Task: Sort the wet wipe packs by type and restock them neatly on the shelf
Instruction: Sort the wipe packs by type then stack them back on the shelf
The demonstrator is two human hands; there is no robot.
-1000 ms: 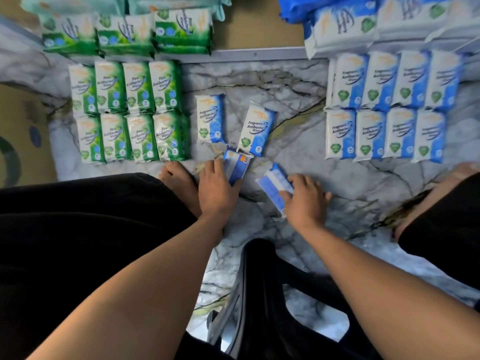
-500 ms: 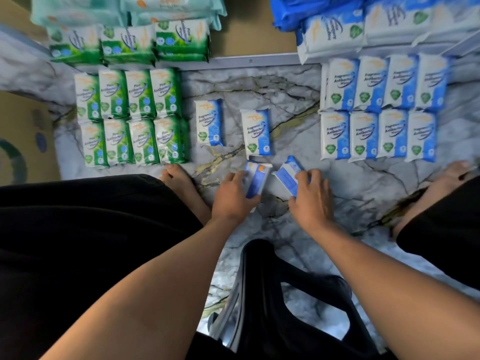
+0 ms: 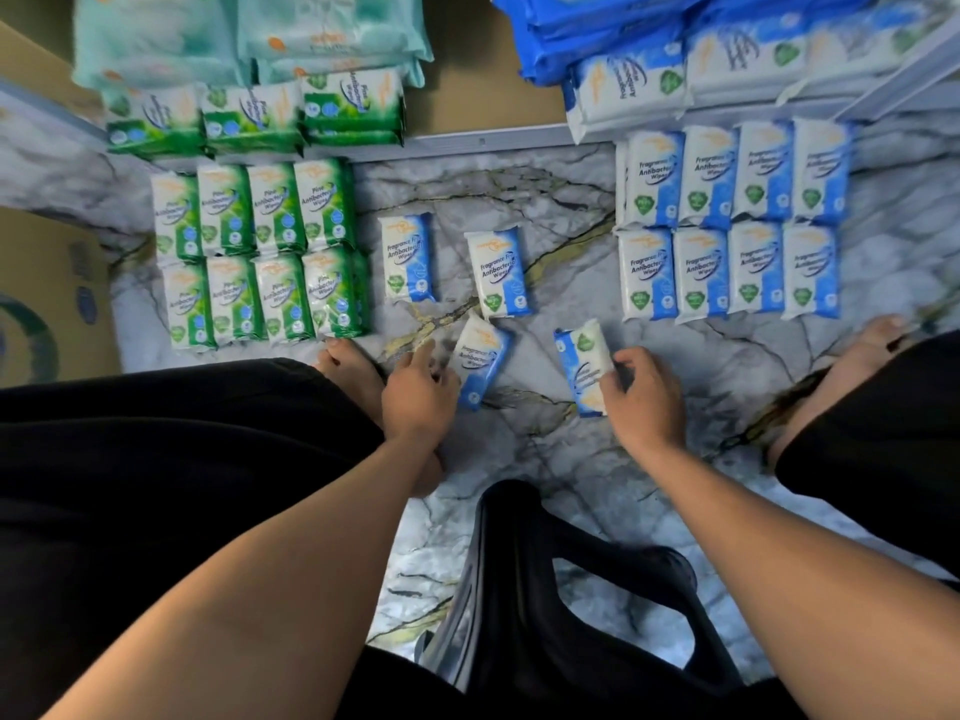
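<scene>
The left hand [image 3: 418,394] is blurred. Its forefinger is straight and the other fingers lie at the left edge of a tilted pack [image 3: 480,363], but it cannot be told whether they grip it or only touch it. The right hand [image 3: 644,397] is clearer: its fingers are curled round the right edge of a turned pack [image 3: 584,371]. This pack has its green badge toward the top of the frame, and its print is too smeared to read.

Both packs are blue and white and are low over the floor [image 3: 519,200] in the middle of the frame, apart from each other. Just above them a loose blue pack [image 3: 408,257] and a second loose blue pack [image 3: 498,272] lie face up.

At the top, the shelf [image 3: 483,142] is cut by the frame edge, so the pale teal packs [image 3: 249,33] and the dark blue bags [image 3: 597,33] on it show only in part. A cardboard box [image 3: 52,304] is cut off at the left edge. A black bag [image 3: 571,589] at the bottom is partly hidden by the arms.

The floor has a grey-white marble pattern with dark and yellowish veins. On it, at centre left, the green packs [image 3: 254,252] stand in two tight rows. At the right, the blue packs [image 3: 727,226] lie in two rows as well. A bare foot [image 3: 348,366] touches the floor beside the green rows.
</scene>
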